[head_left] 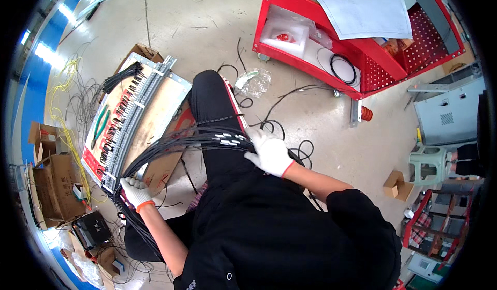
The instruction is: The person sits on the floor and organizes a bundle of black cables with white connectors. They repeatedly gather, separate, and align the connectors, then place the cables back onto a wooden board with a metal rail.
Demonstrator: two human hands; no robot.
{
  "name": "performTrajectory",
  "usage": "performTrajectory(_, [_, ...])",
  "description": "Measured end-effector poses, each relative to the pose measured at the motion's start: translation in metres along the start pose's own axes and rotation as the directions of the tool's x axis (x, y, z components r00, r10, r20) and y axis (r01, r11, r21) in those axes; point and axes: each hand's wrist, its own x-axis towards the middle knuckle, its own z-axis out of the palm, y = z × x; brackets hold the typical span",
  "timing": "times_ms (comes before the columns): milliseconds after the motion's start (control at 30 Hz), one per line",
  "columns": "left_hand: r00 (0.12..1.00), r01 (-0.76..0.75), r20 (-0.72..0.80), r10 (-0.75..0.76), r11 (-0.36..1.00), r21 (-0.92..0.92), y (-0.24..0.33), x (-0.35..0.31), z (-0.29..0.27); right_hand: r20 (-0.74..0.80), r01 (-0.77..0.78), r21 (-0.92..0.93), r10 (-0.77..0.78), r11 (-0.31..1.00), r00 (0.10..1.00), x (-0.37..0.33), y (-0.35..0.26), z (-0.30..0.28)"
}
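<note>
A long bundle of black wires (176, 144) curves from the terminal strip across my raised thigh. White markers (228, 138) sit on several wires near my right hand. My left hand (135, 191), in a white glove with an orange cuff, is closed around the bundle by the strip's near end. Over the thigh, my gloved right hand (270, 153) clasps the bundle between thumb and fingers; its palm hides part of the wires. The grey terminal strip (135, 115) lies on a board (155, 127) at the left, with black wire ends along it. Green-handled pliers (101, 122) rest beside the strip.
A red tool cart (310, 62) with papers (362, 10) on top stands at the far right. Cardboard boxes (59, 186) and a black case (92, 230) are at the left. Loose black cable (274, 116) loops over the floor. A pale green stool (428, 163) stands at the right.
</note>
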Motion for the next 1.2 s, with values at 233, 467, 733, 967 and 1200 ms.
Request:
performTrajectory(233, [1.0,-0.024,-0.005,0.024,0.999,0.036,-0.006,-0.005,0.0,-0.397,-0.34,-0.595,0.102,0.728,0.912,-0.015,0.247,-0.079])
performTrajectory(467, [0.997,-0.062,-0.052,0.064,0.997,0.051,-0.008,-0.004,-0.001,-0.281,-0.148,-0.282,0.066,0.948,0.958,-0.007,0.199,-0.118])
performTrajectory(733, [0.991,-0.071,-0.11,0.07,0.997,-0.012,-0.009,-0.01,0.008,0.005,0.71,-0.098,-0.713,0.697,0.701,0.111,-0.142,0.009])
performTrajectory(967, [0.989,-0.084,-0.12,0.086,0.996,0.019,-0.006,-0.027,0.015,0.095,0.644,-0.24,-0.643,0.726,0.76,0.161,-0.119,0.036])
performTrajectory(1200, [0.98,-0.107,-0.171,0.099,0.994,-0.036,0.0,-0.032,0.019,-0.069,0.577,-0.506,-0.697,0.641,0.714,0.202,-0.15,-0.061])
